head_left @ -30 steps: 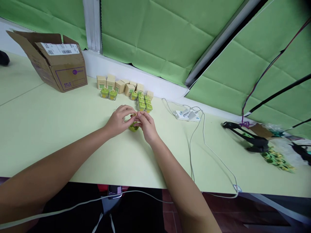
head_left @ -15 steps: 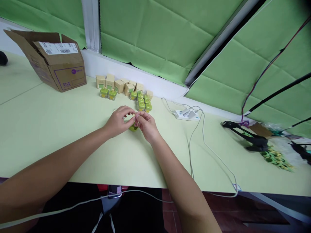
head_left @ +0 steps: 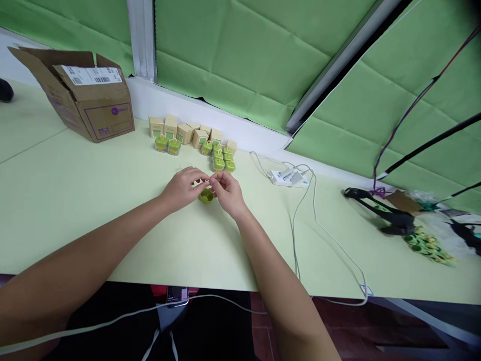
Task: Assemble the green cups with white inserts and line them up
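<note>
My left hand [head_left: 183, 187] and my right hand [head_left: 228, 191] meet over the middle of the pale green table [head_left: 75, 200]. Their fingertips pinch together around a small green round item [head_left: 206, 195] that rests on the table between them. What exactly the fingertips pinch above it is too small to make out. Behind the hands stands a cluster of small green jars [head_left: 220, 157] and a row of small tan boxes [head_left: 184, 132].
An open cardboard box [head_left: 88, 95] lies at the back left. A white power strip [head_left: 289, 177] with grey cables [head_left: 319, 228] sits to the right. Black clamp-like tools [head_left: 387, 214] and green rings [head_left: 428, 246] lie far right. Green sheets cover the wall.
Both hands shifted slightly away from me over the green item, fingers still working together; little else moved.
</note>
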Available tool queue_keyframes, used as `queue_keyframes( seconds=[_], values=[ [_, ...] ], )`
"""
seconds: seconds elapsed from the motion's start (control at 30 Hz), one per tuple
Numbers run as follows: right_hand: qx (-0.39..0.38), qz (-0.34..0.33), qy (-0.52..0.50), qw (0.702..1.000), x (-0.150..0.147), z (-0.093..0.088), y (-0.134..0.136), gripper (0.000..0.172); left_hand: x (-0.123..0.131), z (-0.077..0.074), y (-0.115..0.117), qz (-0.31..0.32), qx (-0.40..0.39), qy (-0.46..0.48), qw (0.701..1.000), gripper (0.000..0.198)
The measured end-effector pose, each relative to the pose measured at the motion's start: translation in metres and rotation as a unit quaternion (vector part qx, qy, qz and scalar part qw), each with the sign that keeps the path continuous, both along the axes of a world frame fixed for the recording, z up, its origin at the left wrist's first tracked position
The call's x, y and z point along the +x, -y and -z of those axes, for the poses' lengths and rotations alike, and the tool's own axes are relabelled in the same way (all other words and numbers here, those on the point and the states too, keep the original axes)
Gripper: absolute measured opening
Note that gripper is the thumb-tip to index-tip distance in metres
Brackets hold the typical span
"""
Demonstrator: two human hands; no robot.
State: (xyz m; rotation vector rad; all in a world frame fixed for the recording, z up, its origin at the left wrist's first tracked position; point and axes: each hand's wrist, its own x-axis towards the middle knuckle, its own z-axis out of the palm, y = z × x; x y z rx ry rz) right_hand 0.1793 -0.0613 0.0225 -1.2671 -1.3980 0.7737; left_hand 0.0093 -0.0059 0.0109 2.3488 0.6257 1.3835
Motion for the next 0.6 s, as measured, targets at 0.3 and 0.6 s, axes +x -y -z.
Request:
queue_keyframes(
  seconds=[0.3,0.6],
  values=[
    [0.025,0.094,0.134,0.986,0.014,0.006,-0.003,0.016,-0.002,0.000,-0.003,-0.032,-0.025,-0.009,0.999,0.016],
    [0.047,0.108,0.258,0.959,0.015,0.015,-0.005,0.017,-0.003,-0.009,0.004,-0.113,-0.048,0.030,0.992,0.045]
  ],
)
